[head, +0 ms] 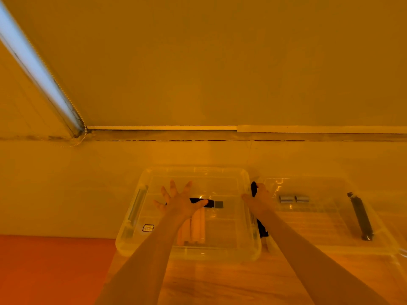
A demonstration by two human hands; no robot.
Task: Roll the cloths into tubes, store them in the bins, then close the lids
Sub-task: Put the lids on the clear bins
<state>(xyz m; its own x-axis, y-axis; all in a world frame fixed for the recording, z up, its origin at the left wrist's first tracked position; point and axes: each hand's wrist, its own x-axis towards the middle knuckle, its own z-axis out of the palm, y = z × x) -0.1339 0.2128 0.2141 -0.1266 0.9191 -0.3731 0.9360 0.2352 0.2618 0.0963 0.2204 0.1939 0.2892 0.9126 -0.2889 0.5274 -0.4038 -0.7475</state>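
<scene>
1. Nearest to me, my two bare forearms reach forward over the wooden table (pixel 220 282), with an orange surface (pixel 44 267) beside it on my left.
2. My left hand (pixel 179 202) lies flat on the clear lid (pixel 193 172) of the near bin (pixel 123 243); its fingers (pixel 164 192) are spread straight and hold nothing, the thumb stretched toward the right along the black handle (pixel 209 203) in the lid's middle.
3. Through that lid, under my left wrist, I see pale rolled cloths (pixel 198 225) lying side by side inside the bin, their long sides running away from me.
4. A small label (pixel 148 228) sits on the lid's near left part, and a grey latch (pixel 136 205) runs along the bin's left edge.
5. My right hand (pixel 258 200) is at the bin's right edge, its fingers (pixel 262 186) curled round the black latch (pixel 254 188) there; more of that latch shows below my wrist.
6. Just beside the first, to the right, stands a second clear bin (pixel 378 238). Its lid looks to be on, though I cannot be sure. Two small grey pieces (pixel 294 198) show in its middle, and a dark latch (pixel 361 216) lies along its right side. I cannot tell what it holds.
7. Farther off, the pale surface runs to a grey sill (pixel 220 135) at the wall's foot.
8. Farthest, a plain wall (pixel 220 62) rises, and a bright strip of light (pixel 33 62) slants down on the left with a bead chain (pixel 72 106) hanging along it.
</scene>
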